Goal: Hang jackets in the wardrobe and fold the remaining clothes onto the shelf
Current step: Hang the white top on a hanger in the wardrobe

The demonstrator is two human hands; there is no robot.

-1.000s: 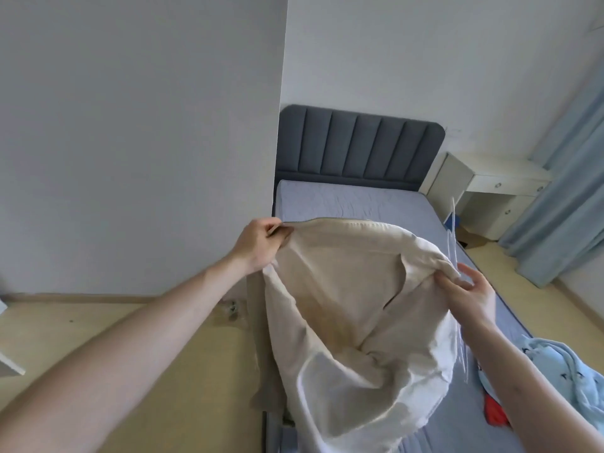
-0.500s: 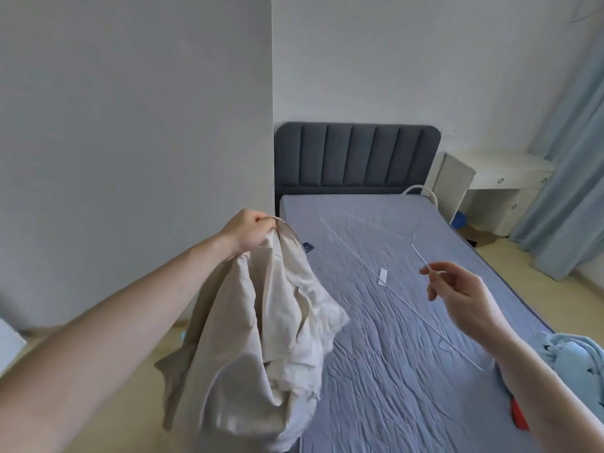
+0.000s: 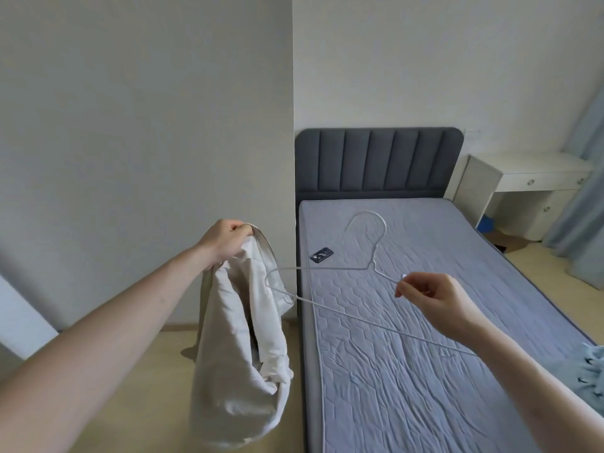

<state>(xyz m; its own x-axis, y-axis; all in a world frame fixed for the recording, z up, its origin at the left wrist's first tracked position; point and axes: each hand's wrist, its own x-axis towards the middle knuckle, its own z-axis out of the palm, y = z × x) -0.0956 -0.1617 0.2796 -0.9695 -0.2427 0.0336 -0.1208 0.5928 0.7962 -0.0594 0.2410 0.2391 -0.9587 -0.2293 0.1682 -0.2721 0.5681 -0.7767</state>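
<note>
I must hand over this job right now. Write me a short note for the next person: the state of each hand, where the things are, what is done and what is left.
Left hand: shut on the collar of the cream jacket, which hangs beside the bed.
Right hand: pinches the white wire hanger on one shoulder arm, above the mattress.
The hanger's far tip is at the jacket's opening; I cannot tell if it is inside.
A light blue garment lies at the bed's right edge, a phone near the headboard.
Done: jacket and hanger in hand.
Left: put the jacket on the hanger, hang it, fold the rest. The wardrobe is not in view.
</note>
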